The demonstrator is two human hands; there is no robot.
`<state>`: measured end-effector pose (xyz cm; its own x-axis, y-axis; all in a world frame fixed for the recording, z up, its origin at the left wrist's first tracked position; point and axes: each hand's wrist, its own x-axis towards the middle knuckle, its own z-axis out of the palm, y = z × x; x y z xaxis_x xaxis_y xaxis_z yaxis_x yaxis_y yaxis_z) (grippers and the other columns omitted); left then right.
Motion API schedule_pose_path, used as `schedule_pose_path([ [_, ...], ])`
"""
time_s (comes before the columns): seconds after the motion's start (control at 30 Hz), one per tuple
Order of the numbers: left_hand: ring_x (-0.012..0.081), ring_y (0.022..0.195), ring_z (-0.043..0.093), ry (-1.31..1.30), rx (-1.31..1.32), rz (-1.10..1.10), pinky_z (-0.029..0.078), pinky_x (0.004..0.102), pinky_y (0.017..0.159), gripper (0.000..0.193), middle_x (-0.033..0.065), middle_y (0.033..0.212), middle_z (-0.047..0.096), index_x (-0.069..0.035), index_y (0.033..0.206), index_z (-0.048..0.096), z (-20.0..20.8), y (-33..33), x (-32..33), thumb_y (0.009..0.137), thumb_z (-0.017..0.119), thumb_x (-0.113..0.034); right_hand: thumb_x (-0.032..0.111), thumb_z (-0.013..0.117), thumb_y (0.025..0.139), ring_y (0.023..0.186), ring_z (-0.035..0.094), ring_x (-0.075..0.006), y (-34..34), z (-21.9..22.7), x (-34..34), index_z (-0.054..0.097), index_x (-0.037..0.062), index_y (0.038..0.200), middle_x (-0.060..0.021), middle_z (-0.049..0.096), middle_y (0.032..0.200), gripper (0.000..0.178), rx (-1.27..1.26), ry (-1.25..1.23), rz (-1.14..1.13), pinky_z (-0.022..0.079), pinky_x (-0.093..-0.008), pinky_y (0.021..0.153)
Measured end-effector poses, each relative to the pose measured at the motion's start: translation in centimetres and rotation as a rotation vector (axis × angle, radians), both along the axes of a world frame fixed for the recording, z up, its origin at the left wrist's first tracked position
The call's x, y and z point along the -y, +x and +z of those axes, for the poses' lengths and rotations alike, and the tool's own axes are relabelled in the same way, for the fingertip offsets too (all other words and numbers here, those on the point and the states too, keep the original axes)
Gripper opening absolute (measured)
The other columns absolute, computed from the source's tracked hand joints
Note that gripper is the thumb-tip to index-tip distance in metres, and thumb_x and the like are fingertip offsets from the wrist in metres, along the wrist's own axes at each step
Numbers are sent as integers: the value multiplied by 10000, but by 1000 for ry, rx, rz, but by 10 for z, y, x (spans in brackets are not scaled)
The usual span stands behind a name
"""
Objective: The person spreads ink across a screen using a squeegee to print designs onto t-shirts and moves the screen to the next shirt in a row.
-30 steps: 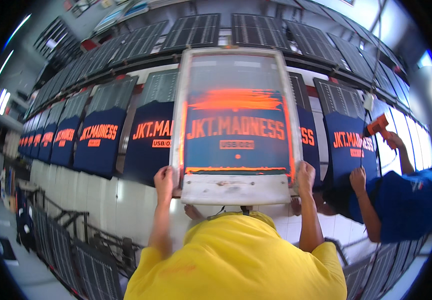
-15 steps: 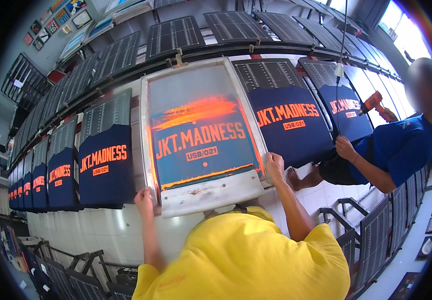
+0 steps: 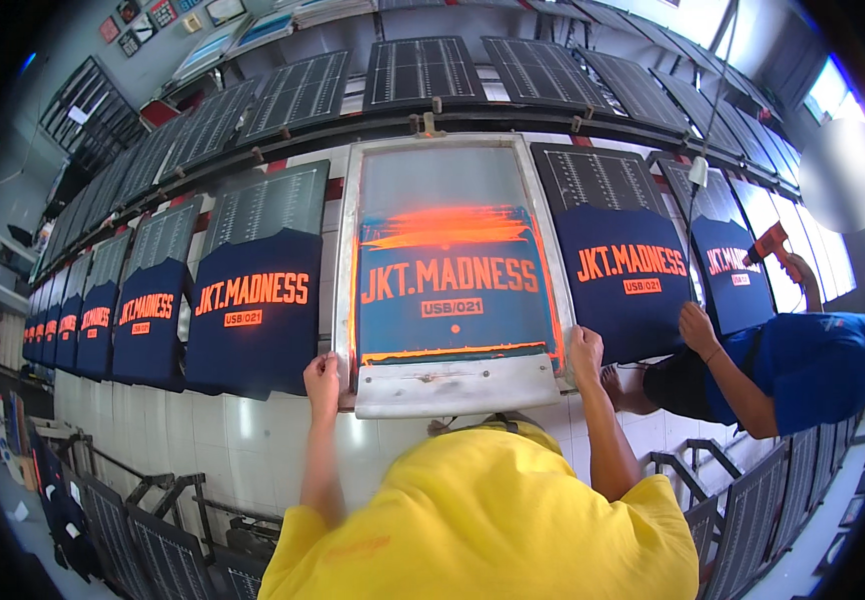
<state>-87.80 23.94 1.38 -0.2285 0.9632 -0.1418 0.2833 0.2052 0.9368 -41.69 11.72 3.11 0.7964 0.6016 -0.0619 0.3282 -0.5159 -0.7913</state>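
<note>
In front of me a screen printing frame [image 3: 547, 240] with pale metal sides lies over a platen. Bright orange ink is smeared across the upper part of its stencil, with a thin orange line along the lower edge. Orange lettering shows through the mesh. A wide metal plate [image 3: 458, 388] spans the frame's near end. My left hand [image 3: 322, 374] is closed at the near left corner of the frame. On the opposite side, my right hand [image 3: 586, 355] is closed against the near right corner. The fingertips of both hands are partly hidden.
Dark blue shirts with orange print lie on platens either side, such as the left shirt [image 3: 253, 310] and right shirt [image 3: 628, 280]. At right, a co-worker in a blue shirt [image 3: 818, 370] holds an orange heat gun [image 3: 770, 242]. A cable [image 3: 695, 215] hangs near them.
My view has turned, so the frame and shirts appear shifted right and straighter. Both hands stay at the frame's near corners; the left fingers look more tightly curled.
</note>
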Motion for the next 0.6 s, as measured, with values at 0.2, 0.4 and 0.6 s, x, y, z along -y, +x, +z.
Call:
schedule_pose_path([
  [0.2,75,603,449,17,14,18,353,265,542,289,0,663,533,55,870,644,-2,1,-13,927,597,-225,260,487,900,603,543,-354,-1,12,-14,603,-75,791,-257,571,683,370,-16,-80,35,426,-459,639],
  [0.4,73,596,447,-13,14,8,347,269,534,272,1,657,531,49,863,647,-3,3,-19,927,598,-211,257,491,905,639,556,-395,7,-1,-22,613,-73,808,-272,587,718,365,17,-101,41,430,-465,653],
  [0.6,100,709,532,-69,3,-55,424,276,634,268,38,789,636,74,967,670,-6,-6,-20,926,607,-183,249,489,905,656,561,-406,8,0,-24,623,-66,803,-270,588,716,358,32,-115,47,428,-468,664],
])
